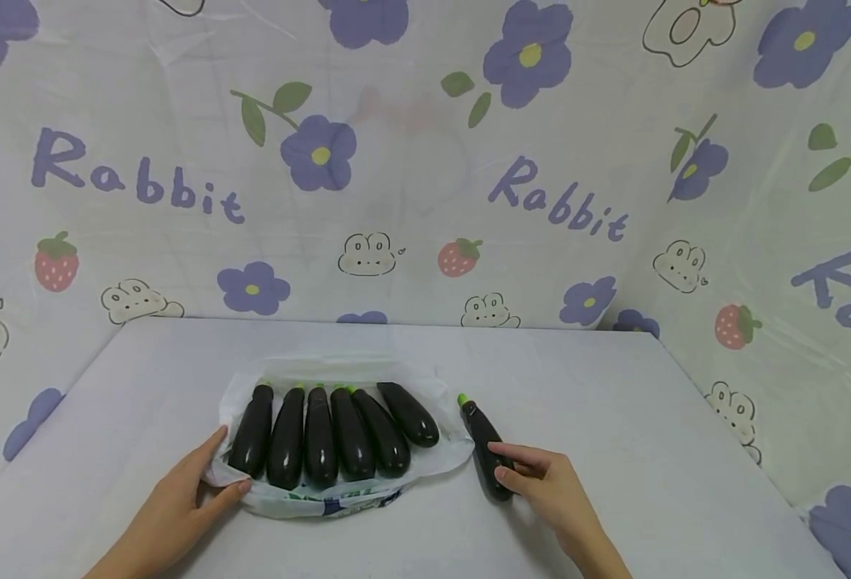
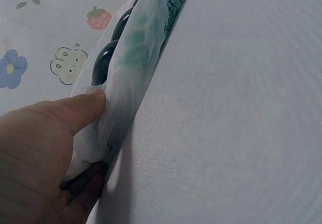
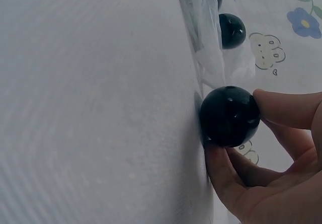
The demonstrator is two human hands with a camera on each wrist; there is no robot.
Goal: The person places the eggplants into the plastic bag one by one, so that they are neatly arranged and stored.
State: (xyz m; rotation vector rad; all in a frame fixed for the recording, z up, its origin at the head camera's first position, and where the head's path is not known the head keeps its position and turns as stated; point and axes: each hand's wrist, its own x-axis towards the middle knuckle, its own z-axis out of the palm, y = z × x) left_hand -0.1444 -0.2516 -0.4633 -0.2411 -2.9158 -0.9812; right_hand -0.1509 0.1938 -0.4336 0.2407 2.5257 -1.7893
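A dark, glossy eggplant [image 1: 479, 426] with a green stem end lies to the right of a white plastic bag [image 1: 436, 462]. My right hand [image 1: 552, 486] grips it near its blunt end. In the right wrist view, thumb and fingers stand on either side of the eggplant's round end [image 3: 229, 116], low at the table. Several more eggplants [image 1: 320, 442] lie side by side on the bag, stems pointing away from me. At the bag's left edge, my left hand [image 1: 172, 507] pinches the plastic, thumb on top; the left wrist view shows its other fingers lower down, partly hidden by the bag [image 2: 133, 58].
A white table [image 1: 614, 402] lies under everything. Behind it and along the sides hangs a pale sheet [image 1: 411, 177] printed with flowers, strawberries, rabbits and lettering. Green and blue print [image 1: 331, 505] shows on the bag's front edge.
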